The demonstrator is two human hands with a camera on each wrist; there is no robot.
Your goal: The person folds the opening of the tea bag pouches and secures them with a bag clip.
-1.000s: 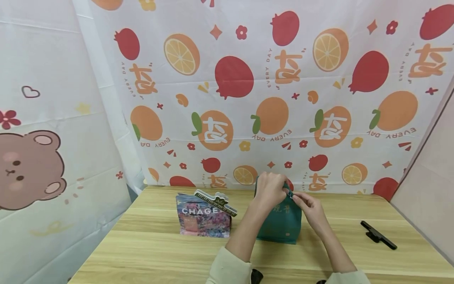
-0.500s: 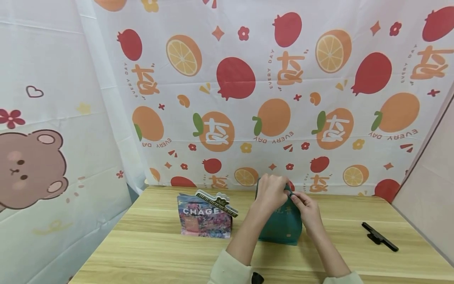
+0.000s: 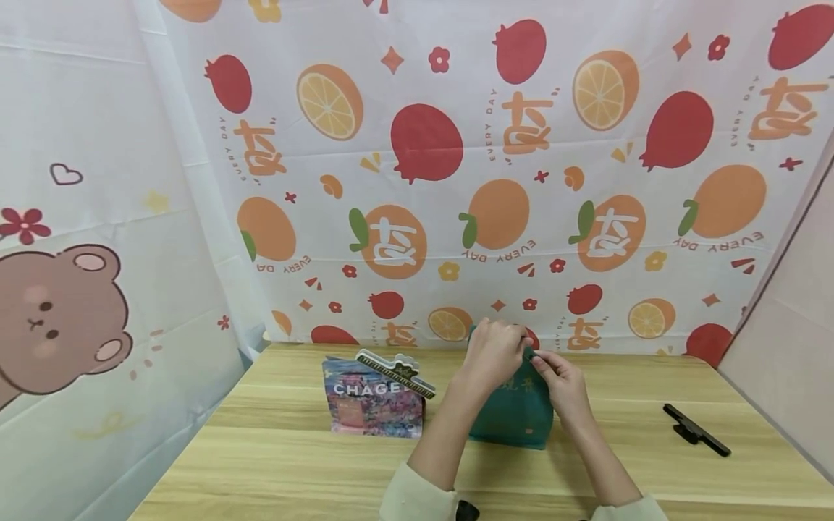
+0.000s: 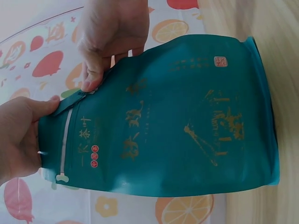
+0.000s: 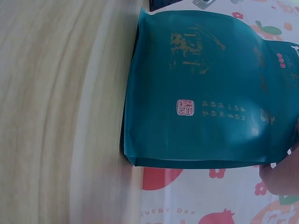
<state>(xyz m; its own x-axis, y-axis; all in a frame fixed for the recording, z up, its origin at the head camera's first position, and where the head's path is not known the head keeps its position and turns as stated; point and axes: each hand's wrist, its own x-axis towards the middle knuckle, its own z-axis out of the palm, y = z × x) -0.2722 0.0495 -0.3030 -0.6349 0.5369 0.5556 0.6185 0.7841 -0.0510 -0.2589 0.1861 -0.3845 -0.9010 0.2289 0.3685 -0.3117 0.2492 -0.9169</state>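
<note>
Currently gripping the top of the teal pouch (image 3: 517,416) with the left hand (image 3: 494,354) — thumb pressed to the front, fingers curled behind. Also pinching the pouch's upper right edge between thumb and fingers of the right hand (image 3: 567,389), near one end of the pale strip (image 4: 66,137). Holding the pouch upright on the table (image 3: 293,477), near the back edge and right of the middle. Note a printed CHAGEE bag (image 3: 374,414) to its left, towards the back left corner, with a pale clip (image 3: 397,373) slanting across the bag's top. Find a black clip (image 3: 697,430) near the table's right edge — well apart from the pouch.
</note>
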